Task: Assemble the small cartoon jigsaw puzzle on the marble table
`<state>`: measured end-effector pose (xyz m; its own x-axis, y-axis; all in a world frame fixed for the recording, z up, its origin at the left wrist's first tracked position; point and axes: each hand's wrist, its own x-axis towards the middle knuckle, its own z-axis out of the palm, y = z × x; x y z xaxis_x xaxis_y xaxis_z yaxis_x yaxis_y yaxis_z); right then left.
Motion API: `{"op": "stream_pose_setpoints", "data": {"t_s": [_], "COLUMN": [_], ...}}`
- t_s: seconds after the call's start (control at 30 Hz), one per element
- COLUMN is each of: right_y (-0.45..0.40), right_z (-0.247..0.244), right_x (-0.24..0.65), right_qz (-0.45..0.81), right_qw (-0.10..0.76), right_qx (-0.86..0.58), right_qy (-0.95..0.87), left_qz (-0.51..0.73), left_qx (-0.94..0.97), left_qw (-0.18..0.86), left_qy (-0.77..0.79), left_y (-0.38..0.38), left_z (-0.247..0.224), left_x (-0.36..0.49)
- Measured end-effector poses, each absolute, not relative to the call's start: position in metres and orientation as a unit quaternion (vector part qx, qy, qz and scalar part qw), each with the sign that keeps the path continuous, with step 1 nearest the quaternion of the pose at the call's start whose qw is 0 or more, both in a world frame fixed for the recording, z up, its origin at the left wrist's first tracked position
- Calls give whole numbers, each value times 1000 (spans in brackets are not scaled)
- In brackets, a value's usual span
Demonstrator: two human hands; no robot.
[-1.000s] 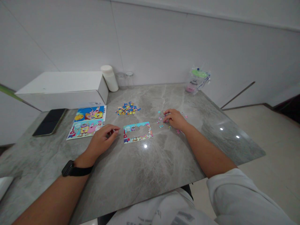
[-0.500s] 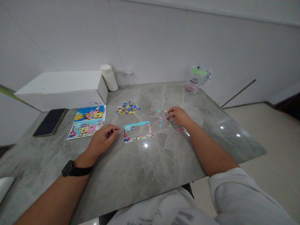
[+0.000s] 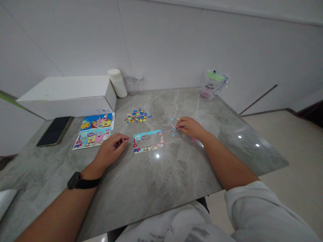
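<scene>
A partly assembled jigsaw puzzle [image 3: 149, 148] lies flat in front of me, its colourful border joined around a grey gap in the middle. To its right, my right hand [image 3: 191, 128] is over scattered puzzle pieces [image 3: 174, 134], thumb and fingers drawn together at a small piece mostly hidden by the fingertips. Some pieces are covered by the hand. My left hand [image 3: 111, 149], with a black watch [image 3: 78, 181] on the wrist, rests left of the puzzle. Its fingers are loosely curled, thumb and index finger apart, holding nothing visible.
A heap of puzzle pieces [image 3: 138, 116] sits behind the puzzle. A printed cartoon sheet [image 3: 94, 132], a phone [image 3: 54, 131] and a white box [image 3: 68, 92] are at the left. A white bottle [image 3: 117, 84], clear jars [image 3: 139, 85] and a plastic bag [image 3: 213, 85] stand at the back.
My right hand has shifted slightly left among the scattered pieces, uncovering some behind it. My left hand and the puzzle stay in place.
</scene>
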<state>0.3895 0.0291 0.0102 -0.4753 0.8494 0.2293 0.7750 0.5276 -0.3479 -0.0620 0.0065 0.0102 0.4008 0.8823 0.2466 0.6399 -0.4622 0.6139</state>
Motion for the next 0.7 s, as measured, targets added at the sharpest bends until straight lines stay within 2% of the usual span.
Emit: {"op": "stream_pose_setpoints", "data": {"t_s": [0.17,0.53,0.7], "right_y": [25,18,21], "right_z": [10,15,24], "right_x": [380,371,385], "right_qz": [76,66,25], "right_qw": [167,104,144], "right_qx": [-443,-474,-543], "right_qy": [-878,-872,-827], "left_qz": [281,279,279], "left_qx": [807,813,811], "left_qw": [219,214,217], "left_qy": [471,464,466], "left_y": [5,7,7], "left_z": [12,11,12], "left_x": [-61,-62,-61]}}
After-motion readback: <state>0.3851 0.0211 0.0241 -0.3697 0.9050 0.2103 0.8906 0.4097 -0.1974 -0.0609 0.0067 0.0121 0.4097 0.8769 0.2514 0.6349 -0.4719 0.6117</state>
